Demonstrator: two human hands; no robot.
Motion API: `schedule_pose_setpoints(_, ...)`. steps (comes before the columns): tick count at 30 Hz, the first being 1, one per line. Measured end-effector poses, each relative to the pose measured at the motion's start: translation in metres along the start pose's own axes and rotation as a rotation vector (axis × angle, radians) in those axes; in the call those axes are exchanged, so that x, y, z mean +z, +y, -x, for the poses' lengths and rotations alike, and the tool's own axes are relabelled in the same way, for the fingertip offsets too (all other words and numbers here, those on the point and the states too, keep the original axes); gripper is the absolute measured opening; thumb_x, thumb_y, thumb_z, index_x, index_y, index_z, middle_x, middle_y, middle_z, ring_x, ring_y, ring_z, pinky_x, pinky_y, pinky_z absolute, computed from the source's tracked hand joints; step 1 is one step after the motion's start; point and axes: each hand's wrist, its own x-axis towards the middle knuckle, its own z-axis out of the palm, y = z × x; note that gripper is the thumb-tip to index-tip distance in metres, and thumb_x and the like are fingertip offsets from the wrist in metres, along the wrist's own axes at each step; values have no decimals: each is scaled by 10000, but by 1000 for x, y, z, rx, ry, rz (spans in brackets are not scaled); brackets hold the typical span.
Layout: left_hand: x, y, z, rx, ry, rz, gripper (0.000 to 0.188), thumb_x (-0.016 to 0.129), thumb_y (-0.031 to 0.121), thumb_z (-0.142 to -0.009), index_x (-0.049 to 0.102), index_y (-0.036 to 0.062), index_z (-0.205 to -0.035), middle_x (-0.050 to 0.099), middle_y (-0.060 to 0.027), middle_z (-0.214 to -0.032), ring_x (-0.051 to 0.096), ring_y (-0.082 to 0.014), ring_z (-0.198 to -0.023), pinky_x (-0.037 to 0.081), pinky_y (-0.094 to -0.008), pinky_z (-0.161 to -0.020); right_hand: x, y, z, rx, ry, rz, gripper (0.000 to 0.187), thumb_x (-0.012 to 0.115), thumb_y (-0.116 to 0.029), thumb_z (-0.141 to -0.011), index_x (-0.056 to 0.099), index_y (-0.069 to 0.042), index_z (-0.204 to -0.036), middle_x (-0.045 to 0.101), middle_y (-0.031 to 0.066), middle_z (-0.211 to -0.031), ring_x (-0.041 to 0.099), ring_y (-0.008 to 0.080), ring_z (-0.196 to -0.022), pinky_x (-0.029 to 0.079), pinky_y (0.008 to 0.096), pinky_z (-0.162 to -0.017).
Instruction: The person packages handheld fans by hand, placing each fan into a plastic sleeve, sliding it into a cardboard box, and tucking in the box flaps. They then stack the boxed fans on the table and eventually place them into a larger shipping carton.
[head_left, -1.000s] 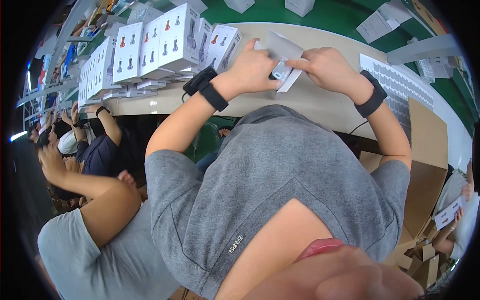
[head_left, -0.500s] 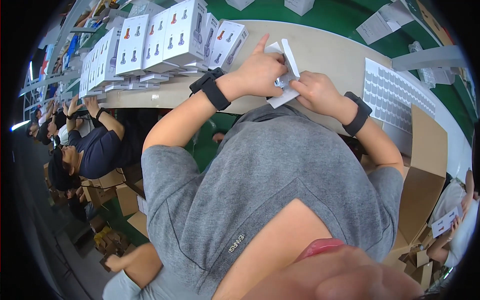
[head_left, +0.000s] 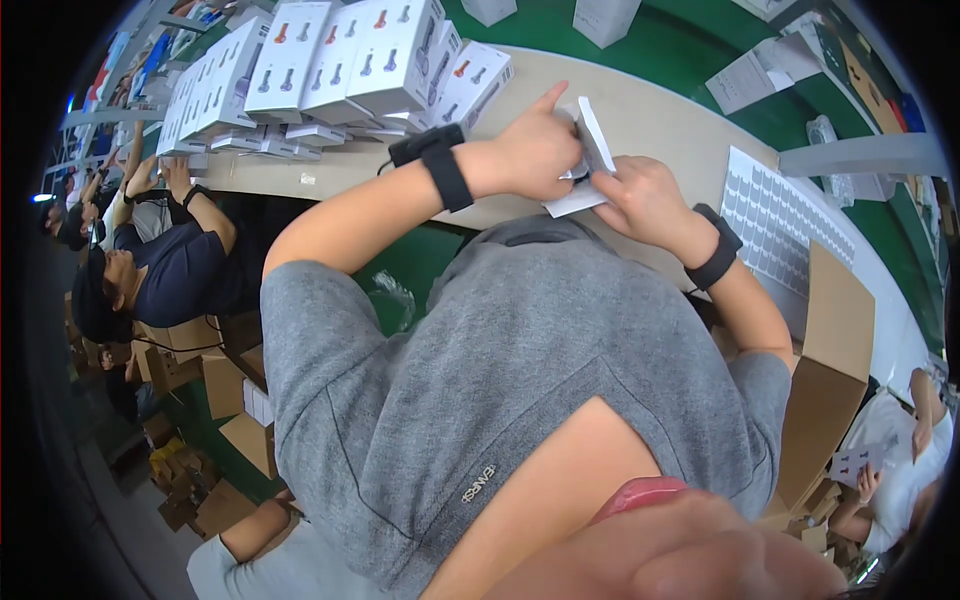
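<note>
A small white carton (head_left: 597, 136) with a raised flap is held over the near side of the table, in front of my body. On its left, my left hand (head_left: 530, 152) grips it, index finger stretched out past the far side and the other fingers curled at its opening. My right hand (head_left: 648, 203) pinches the carton's right edge between thumb and fingers. Something shiny shows a little between the hands inside the carton; its kind is hidden by my fingers. Each wrist wears a black strap.
Printed white product boxes (head_left: 390, 65) stand stacked on the pale table (head_left: 650, 112) at left. A sheet of grey-white labels (head_left: 785, 215) lies at right, beside an open brown cardboard box (head_left: 838, 320). Co-workers sit at left; another at right holds a printed box (head_left: 856, 463).
The carton and both hands have shifted slightly down and to the right in view, with the raised flap still upright. The shiny part inside is now more covered.
</note>
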Motion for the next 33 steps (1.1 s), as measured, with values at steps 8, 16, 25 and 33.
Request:
schedule_pose_setpoints(8, -85, 36, 46, -47, 210, -85, 370, 671, 142, -661, 553, -22, -971, 574, -122, -1083, 495, -201, -1092, 91, -619, -1021, -42, -29, -17, -163, 485, 152, 277, 675, -157, -597, 585, -76, -846, 608, 149, -872, 603, 332, -834, 495, 351, -705)
schedule_pose_setpoints(16, -85, 41, 69, -82, 385, -124, 388, 664, 122, -690, 544, -38, -1024, 571, -123, -1078, 490, -223, -1072, 148, -621, -1006, -57, -42, -31, -305, 542, 116, 345, 682, -148, -571, 591, -8, -873, 591, 179, -930, 596, 320, -828, 502, 353, -725)
schedule_pose_setpoints(25, -56, 21, 93, -362, 246, 358, 373, 647, 106, -715, 556, -23, -1053, 566, -154, -1063, 471, -302, -1077, 282, -476, -989, -62, -38, -31, -403, 613, 105, 493, 726, -187, -614, 550, 26, -1022, 588, 154, -1018, 583, 311, -906, 478, 354, -798)
schedule_pose_setpoints(33, -89, -5, 8, -44, 415, 156, 437, 620, 160, -762, 501, -4, -1149, 500, -172, -1186, 423, -339, -1129, 311, -422, -949, -26, 39, -50, 147, 379, -563, 800, 782, -234, -596, 379, -7, -1249, 531, 137, -1145, 529, 241, -1027, 416, 343, -894)
